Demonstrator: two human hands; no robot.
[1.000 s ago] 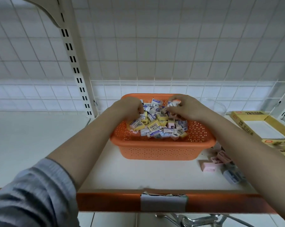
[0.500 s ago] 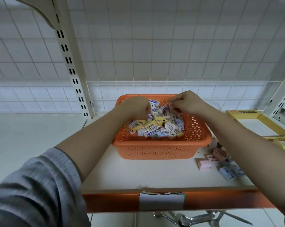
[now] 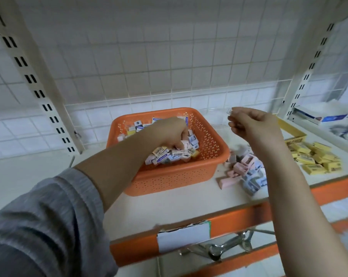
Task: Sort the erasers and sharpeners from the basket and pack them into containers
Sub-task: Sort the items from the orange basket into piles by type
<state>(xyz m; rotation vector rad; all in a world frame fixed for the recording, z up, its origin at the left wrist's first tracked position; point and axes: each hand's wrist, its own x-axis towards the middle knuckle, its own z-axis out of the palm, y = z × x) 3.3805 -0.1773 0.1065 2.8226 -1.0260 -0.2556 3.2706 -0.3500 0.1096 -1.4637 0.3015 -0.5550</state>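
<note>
I see the white shelf (image 3: pixel 189 198) with its orange front edge spreading under both hands, and a wire grid panel (image 3: pixel 169 62) behind them. The orange perforated basket (image 3: pixel 169 176) sits on the shelf directly beneath my left hand (image 3: pixel 169 132), which is down inside it with the fingers curled into the heap of small wrapped erasers (image 3: pixel 169 154); I cannot tell whether it grips one or only digs among them. The grey sleeve (image 3: pixel 45 220) covers that arm up to the forearm.

My right hand (image 3: pixel 251 124) is lifted clear of the basket, off to its right and a little behind it, well apart from the left hand. Its fingers are curled and pinch a small pale piece (image 3: pixel 230 111) at the fingertips; blur keeps me from saying what kind it is. A clear container (image 3: pixel 213 116) stands just beyond that hand, beside the basket's far right corner.

Below the right forearm, beside the basket, lies a loose cluster of pink sharpeners (image 3: pixel 241 166) and blue-white packets (image 3: pixel 253 182). Further right of that arm lies a pile of yellow erasers (image 3: pixel 315 158), with a yellow box (image 3: pixel 293 130) behind it.
</note>
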